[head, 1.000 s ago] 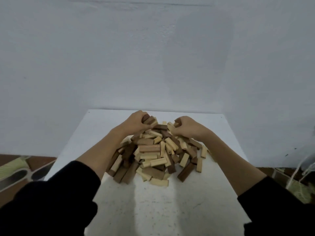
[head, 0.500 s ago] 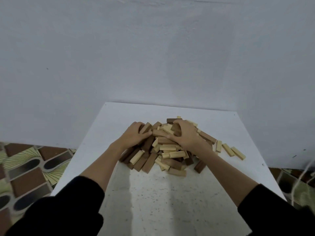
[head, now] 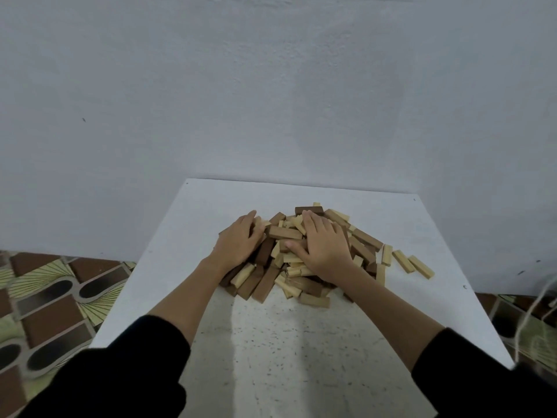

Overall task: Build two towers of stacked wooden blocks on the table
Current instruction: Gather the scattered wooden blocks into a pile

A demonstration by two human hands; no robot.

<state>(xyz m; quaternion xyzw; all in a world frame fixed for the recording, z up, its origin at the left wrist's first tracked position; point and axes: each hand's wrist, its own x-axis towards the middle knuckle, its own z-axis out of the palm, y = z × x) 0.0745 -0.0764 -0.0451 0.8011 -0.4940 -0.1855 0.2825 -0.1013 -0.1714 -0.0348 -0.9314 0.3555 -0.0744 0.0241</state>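
Wooden blocks [head: 301, 251] lie heaped on the white bench [head: 301, 342], directly under both palms: left hand [head: 239, 244] and right hand [head: 322, 247] press flat, each grip spread, clasping nothing. No tower started (three strays [head: 407, 262] lie off right).

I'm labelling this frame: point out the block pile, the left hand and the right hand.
block pile [head: 262, 282], head view, dark block at near edge
left hand [head: 238, 244], head view, back of hand
right hand [head: 324, 247], head view, back of hand

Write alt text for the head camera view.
Two hands, left and right, rest flat with straight fingers on a jumbled pile of wooden blocks on a white table. A few pale blocks lie apart to the right.
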